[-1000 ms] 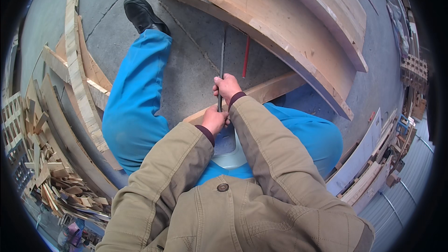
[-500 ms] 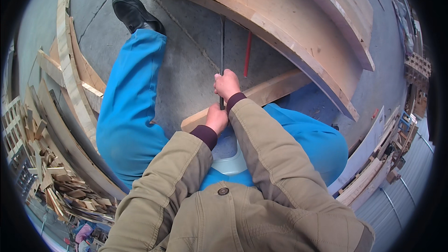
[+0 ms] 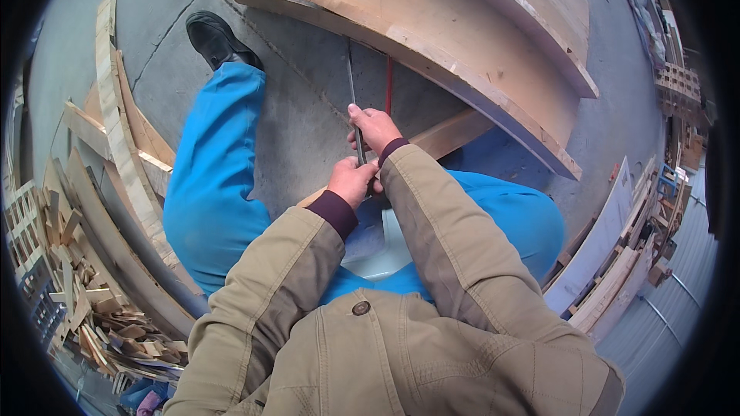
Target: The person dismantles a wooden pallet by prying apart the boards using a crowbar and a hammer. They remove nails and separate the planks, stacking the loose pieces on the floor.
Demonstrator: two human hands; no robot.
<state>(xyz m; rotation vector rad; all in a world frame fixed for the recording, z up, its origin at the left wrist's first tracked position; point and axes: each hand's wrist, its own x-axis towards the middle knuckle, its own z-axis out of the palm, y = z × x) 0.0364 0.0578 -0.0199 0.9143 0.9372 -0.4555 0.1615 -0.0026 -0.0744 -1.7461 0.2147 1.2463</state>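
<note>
Both hands hold a long thin dark metal bar (image 3: 351, 69) in front of me. My right hand (image 3: 373, 129) is closed around it higher up, the thumb lying along the shaft. Just below, my left hand (image 3: 351, 180) grips its lower part, with the fingers partly hidden. The bar's far end reaches the edge of a large curved wooden piece (image 3: 432, 50), and I cannot tell whether they touch. Beside the bar a thin red rod (image 3: 389, 86) extends from under that piece. A wooden beam (image 3: 453, 132) lies behind my hands.
A pale stool (image 3: 385, 263) shows between my blue-trousered legs. Long boards (image 3: 116, 92) lean at the left, above a heap of wood scraps (image 3: 127, 335). More planks (image 3: 609, 293) lie at the right. My black shoe (image 3: 219, 38) rests on the concrete floor (image 3: 289, 127).
The bar has gone from nearly upright in the picture to a slant, its far end now further left. My hands have shifted slightly up, and my right thumb now points along the bar.
</note>
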